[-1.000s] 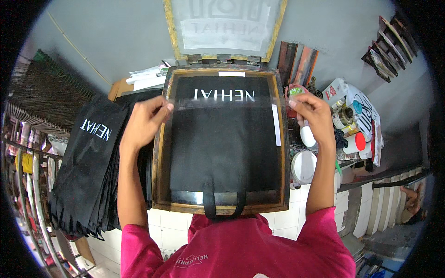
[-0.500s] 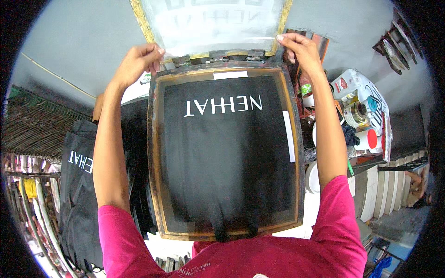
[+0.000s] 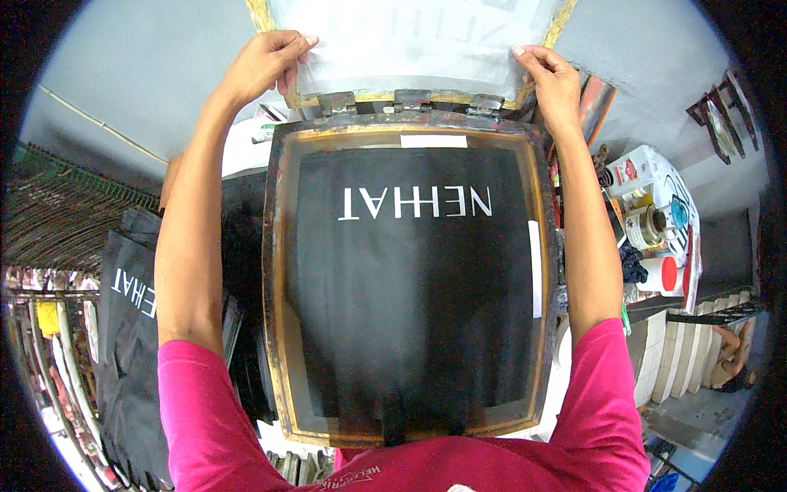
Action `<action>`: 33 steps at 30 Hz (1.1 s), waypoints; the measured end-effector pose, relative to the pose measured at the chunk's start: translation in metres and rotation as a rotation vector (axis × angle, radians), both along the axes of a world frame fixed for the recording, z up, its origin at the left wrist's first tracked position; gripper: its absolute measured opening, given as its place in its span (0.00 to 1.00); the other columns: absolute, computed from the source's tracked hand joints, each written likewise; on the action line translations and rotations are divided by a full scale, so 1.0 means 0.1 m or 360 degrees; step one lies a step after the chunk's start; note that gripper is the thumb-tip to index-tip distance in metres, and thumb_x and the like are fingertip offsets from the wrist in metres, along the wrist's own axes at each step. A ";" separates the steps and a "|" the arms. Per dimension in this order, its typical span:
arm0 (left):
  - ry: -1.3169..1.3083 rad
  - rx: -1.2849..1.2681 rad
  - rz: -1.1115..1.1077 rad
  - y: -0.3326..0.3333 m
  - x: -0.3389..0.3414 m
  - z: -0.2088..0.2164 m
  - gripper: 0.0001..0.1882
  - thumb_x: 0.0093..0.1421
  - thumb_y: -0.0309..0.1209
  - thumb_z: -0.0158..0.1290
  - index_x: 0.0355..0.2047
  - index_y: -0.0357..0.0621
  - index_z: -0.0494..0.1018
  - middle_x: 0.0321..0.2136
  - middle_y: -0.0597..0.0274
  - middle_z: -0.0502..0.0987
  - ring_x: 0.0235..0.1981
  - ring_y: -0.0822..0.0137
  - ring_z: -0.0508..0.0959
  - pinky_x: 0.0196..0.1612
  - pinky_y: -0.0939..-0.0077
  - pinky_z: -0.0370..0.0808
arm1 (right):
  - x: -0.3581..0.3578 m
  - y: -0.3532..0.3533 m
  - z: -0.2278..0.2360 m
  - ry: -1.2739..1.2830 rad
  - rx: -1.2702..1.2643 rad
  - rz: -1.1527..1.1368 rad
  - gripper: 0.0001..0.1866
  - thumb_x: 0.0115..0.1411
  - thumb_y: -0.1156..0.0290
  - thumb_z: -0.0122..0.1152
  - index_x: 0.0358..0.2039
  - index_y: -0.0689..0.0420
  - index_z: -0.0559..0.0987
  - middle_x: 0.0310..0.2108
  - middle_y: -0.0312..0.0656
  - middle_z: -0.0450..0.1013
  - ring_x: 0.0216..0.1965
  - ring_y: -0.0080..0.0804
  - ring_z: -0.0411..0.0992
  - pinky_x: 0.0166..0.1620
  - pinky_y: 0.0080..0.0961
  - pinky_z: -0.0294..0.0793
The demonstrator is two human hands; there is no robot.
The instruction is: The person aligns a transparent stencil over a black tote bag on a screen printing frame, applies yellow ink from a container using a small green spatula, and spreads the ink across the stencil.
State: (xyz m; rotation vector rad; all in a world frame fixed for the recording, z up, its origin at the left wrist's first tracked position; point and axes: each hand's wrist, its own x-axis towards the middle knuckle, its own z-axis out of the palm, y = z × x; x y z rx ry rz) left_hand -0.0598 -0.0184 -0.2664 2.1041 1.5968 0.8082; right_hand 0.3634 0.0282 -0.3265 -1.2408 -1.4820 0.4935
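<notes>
A yellow-edged screen frame (image 3: 557,25) with pale, translucent mesh stands raised at the far side, faint lettering showing through. My left hand (image 3: 266,66) is closed in a pinch over its left part. My right hand (image 3: 555,82) pinches likewise at its right edge; what the fingertips hold is too thin to make out. Below them, a black fabric bag (image 3: 402,303) with white lettering lies flat, its straps toward me. It rests within a wood-edged printing bed (image 3: 283,328). White strips mark the bed at the top (image 3: 433,141) and the right (image 3: 535,271).
Metal hinges (image 3: 412,101) join the screen to the bed. Similar black bags (image 3: 131,361) are piled at left. On the right, a cluttered surface holds a tin (image 3: 643,225) and a white tub with a red lid (image 3: 658,273). A person (image 3: 725,361) shows at far right.
My view has shifted, so the bed appears larger and lower. Both hands have moved up and farther away along the screen, still pinching.
</notes>
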 end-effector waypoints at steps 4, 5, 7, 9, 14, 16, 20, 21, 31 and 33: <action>0.0030 0.0047 0.0051 0.02 0.03 0.00 0.25 0.71 0.52 0.47 0.28 0.43 0.75 0.14 0.67 0.72 0.16 0.75 0.74 0.21 0.78 0.70 | -0.05 -0.01 -0.02 0.0049 0.0023 -0.0048 0.20 0.57 0.53 0.72 0.40 0.58 0.87 0.28 0.34 0.79 0.29 0.20 0.72 0.37 0.21 0.72; 0.0035 0.0078 0.0043 0.04 0.03 0.00 0.25 0.71 0.52 0.47 0.28 0.43 0.75 0.14 0.67 0.72 0.16 0.75 0.73 0.21 0.78 0.70 | -0.06 -0.01 0.00 0.0072 0.0008 -0.0034 0.21 0.57 0.53 0.72 0.40 0.58 0.87 0.28 0.34 0.80 0.29 0.21 0.73 0.37 0.21 0.72; 0.0040 0.0121 0.0043 0.07 0.03 -0.03 0.26 0.71 0.52 0.48 0.28 0.42 0.75 0.14 0.66 0.72 0.16 0.75 0.74 0.21 0.77 0.71 | -0.06 0.00 0.01 0.0072 0.0011 -0.0047 0.21 0.57 0.53 0.72 0.40 0.58 0.87 0.28 0.34 0.80 0.29 0.21 0.73 0.38 0.22 0.72; 0.0039 0.0143 0.0061 0.09 0.04 -0.06 0.26 0.70 0.52 0.49 0.28 0.41 0.76 0.14 0.66 0.74 0.16 0.74 0.75 0.22 0.76 0.72 | -0.03 0.02 0.02 0.0031 -0.0004 -0.0065 0.20 0.57 0.54 0.72 0.40 0.58 0.87 0.28 0.34 0.80 0.29 0.22 0.73 0.38 0.22 0.72; -0.0032 0.0214 -0.0011 0.18 -0.02 -0.12 0.26 0.70 0.52 0.49 0.26 0.41 0.76 0.14 0.66 0.73 0.16 0.75 0.75 0.22 0.76 0.72 | -0.04 0.04 0.06 -0.0047 0.0024 -0.0068 0.18 0.57 0.55 0.71 0.38 0.57 0.87 0.27 0.35 0.80 0.29 0.22 0.73 0.37 0.22 0.72; -0.0041 0.0207 0.0004 0.20 -0.01 -0.13 0.26 0.70 0.52 0.50 0.26 0.42 0.76 0.14 0.66 0.73 0.16 0.75 0.74 0.22 0.77 0.72 | -0.06 0.02 0.08 0.0003 -0.0010 -0.0056 0.17 0.57 0.56 0.71 0.37 0.57 0.88 0.27 0.35 0.80 0.29 0.22 0.73 0.37 0.22 0.72; -0.0035 0.0194 0.0077 0.18 0.00 -0.14 0.26 0.70 0.52 0.50 0.25 0.42 0.75 0.14 0.66 0.73 0.16 0.75 0.74 0.21 0.77 0.71 | -0.09 0.04 0.10 0.0021 0.0007 -0.0024 0.16 0.57 0.57 0.71 0.37 0.56 0.88 0.28 0.35 0.81 0.29 0.23 0.74 0.37 0.22 0.72; -0.0051 0.0188 0.0087 0.18 0.00 -0.14 0.26 0.70 0.51 0.50 0.25 0.42 0.75 0.14 0.66 0.73 0.16 0.75 0.74 0.21 0.77 0.71 | -0.08 0.03 0.09 0.0032 -0.0010 -0.0028 0.15 0.57 0.59 0.71 0.37 0.57 0.88 0.28 0.34 0.80 0.29 0.21 0.72 0.37 0.21 0.71; -0.0075 0.0190 0.0094 0.17 0.01 -0.17 0.26 0.70 0.52 0.50 0.25 0.42 0.75 0.14 0.66 0.72 0.16 0.75 0.74 0.21 0.77 0.71 | -0.08 0.04 0.09 0.0021 -0.0026 -0.0058 0.15 0.57 0.58 0.72 0.35 0.57 0.87 0.27 0.33 0.80 0.28 0.21 0.73 0.35 0.20 0.71; -0.0104 0.0196 0.0081 0.14 0.04 -0.17 0.26 0.70 0.51 0.50 0.26 0.42 0.74 0.14 0.67 0.72 0.16 0.75 0.74 0.21 0.77 0.71 | -0.07 0.04 0.08 0.0013 -0.0013 -0.0044 0.15 0.56 0.57 0.72 0.35 0.56 0.88 0.27 0.35 0.81 0.27 0.22 0.75 0.36 0.21 0.73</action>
